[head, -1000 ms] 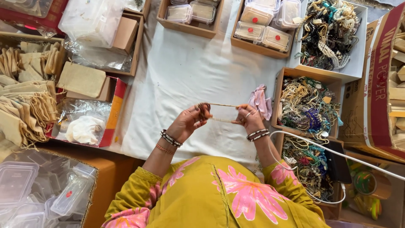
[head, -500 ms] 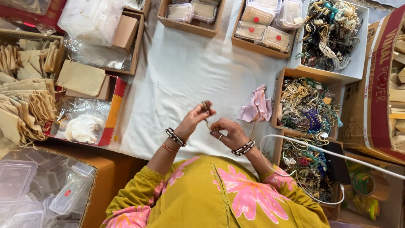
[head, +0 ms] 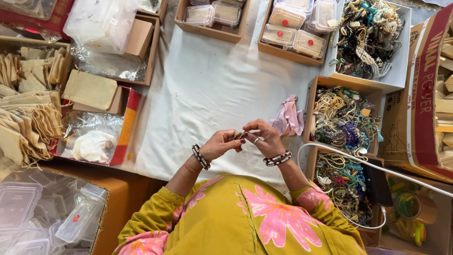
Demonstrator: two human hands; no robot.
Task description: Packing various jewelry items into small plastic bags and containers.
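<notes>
Both hands meet over the near middle of the white cloth (head: 198, 89), close in front of the person's body, and between them sits a small dark piece of jewellery (head: 239, 136) — beaded or metal, too small to name more exactly. The left hand (head: 221, 143) has its fingertips pressed together on the left end of the piece; the right hand (head: 264, 137) pinches the other end from above, thumb and forefinger closed on it, a ring showing on one finger. The piece lies roughly crosswise between the two grips, its long axis running left to right and tilting slightly up toward the right hand, so neither hand is clearly the nearer: each has an end. How much of it runs on inside either palm is hidden by the curled fingers, and whether a thread or wire trails from it cannot be made out. Just beyond the right hand, near the right edge of the cloth, lies a crumpled pale pink cloth (head: 289, 118), apart from the fingers. Past it stands a cardboard box of tangled necklaces (head: 344, 118), with another box of jewellery (head: 339, 184) below it, partly covered by a white cable. At the far edge of the cloth are boxes of clear plastic cases (head: 292, 33); off the left edge lie beige drawstring pouches (head: 28, 118), cut off by the frame.
</notes>
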